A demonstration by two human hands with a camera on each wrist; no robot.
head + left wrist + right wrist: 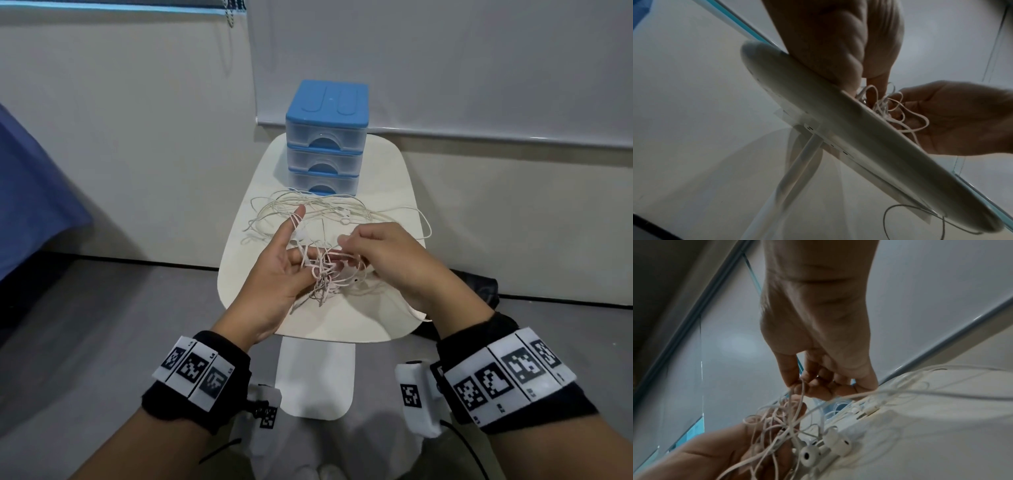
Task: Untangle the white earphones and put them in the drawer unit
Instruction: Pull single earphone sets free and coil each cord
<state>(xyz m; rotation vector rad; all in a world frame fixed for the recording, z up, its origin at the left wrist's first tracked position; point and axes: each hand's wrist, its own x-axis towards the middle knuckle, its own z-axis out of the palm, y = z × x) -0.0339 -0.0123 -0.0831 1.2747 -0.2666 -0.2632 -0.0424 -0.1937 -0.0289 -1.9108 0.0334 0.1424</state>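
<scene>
The white earphones (325,274) are a tangle of thin cable on a small white table (342,322). More loops spread back toward the blue-topped drawer unit (327,137), whose three clear drawers are closed. My left hand (284,270) is palm up, its fingers cupped round the knot, and one strand loops over its raised thumb. My right hand (376,253) is palm down and pinches a strand (795,386) between thumb and forefinger, just above the left palm (725,456). Two earbuds (838,443) lie against the table beside the knot. From below, the knot (885,104) shows between both hands.
One cable end hangs over the table's front right edge (421,317). A blue cloth (27,192) is at the far left. A dark object (479,284) lies on the floor right of the table. The wall and a blind rail (479,133) stand close behind the drawer unit.
</scene>
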